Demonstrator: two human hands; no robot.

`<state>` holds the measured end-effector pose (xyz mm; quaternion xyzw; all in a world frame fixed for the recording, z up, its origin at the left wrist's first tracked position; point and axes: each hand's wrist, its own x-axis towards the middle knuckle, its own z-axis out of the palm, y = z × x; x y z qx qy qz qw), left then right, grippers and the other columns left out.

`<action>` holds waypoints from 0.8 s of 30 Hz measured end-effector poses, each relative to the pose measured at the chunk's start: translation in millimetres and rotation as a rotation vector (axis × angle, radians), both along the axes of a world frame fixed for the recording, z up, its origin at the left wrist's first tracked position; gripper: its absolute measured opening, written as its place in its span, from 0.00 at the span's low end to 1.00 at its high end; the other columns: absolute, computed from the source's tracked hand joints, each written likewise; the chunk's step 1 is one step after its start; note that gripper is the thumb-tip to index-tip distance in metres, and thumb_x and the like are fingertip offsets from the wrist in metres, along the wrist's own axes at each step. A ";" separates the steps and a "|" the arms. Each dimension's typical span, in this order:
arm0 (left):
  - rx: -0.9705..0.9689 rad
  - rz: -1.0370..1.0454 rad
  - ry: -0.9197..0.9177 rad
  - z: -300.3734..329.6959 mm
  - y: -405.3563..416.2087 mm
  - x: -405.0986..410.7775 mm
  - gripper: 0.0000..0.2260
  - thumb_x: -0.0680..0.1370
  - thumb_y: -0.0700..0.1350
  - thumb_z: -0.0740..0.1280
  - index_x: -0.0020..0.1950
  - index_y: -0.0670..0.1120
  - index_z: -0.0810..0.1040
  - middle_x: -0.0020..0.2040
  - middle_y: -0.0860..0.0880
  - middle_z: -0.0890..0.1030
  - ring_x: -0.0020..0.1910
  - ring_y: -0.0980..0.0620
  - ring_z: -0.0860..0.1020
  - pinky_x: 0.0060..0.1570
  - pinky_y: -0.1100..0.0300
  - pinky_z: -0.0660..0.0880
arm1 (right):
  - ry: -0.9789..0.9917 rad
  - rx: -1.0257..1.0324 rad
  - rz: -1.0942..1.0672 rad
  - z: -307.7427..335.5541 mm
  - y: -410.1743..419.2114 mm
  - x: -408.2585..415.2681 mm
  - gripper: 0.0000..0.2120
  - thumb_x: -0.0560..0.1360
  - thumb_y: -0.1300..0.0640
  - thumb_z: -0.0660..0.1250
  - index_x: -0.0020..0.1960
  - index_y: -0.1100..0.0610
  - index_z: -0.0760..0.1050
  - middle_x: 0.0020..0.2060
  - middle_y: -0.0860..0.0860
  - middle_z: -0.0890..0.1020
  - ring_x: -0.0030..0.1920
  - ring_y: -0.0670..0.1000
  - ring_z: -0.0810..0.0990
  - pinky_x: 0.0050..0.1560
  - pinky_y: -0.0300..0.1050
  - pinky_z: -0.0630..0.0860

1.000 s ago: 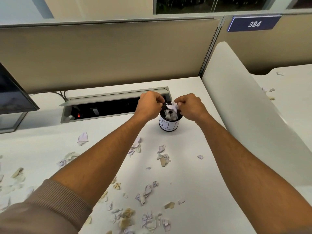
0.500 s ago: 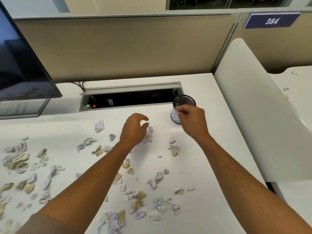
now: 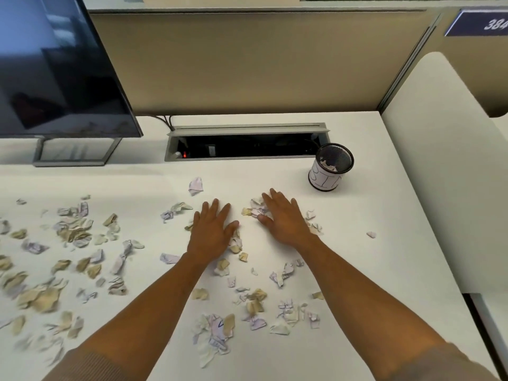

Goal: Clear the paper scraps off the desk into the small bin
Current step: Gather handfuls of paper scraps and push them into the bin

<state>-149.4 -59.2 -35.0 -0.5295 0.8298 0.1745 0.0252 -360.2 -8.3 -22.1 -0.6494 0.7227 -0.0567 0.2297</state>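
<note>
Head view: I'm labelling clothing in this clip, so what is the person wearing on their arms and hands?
Both hands, left hand and right hand, are bare: no gloves, rings or watch visible. Forearms are uncovered. Ribbed beige-brown knit sleeves, left sleeve and right sleeve, are pushed up near the elbows.

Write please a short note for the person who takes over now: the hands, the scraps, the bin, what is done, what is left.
Left hand: open, flat on the desk among scraps.
Right hand: open, flat on a small pile of scraps.
Bin: upright at the back right of the desk, beside the cable tray, a few scraps inside.
Done: only that little.
Left: nearly all the paper scraps, thickest on the left, below the monitor.
</note>
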 end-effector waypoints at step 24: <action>-0.026 0.045 0.239 5.7 81.6 32.6 0.31 0.78 0.67 0.49 0.74 0.51 0.66 0.78 0.47 0.58 0.78 0.46 0.51 0.75 0.45 0.48 | -0.058 -0.209 -0.319 14.0 87.6 -30.5 0.24 0.78 0.46 0.62 0.72 0.53 0.67 0.73 0.52 0.66 0.74 0.53 0.61 0.73 0.48 0.58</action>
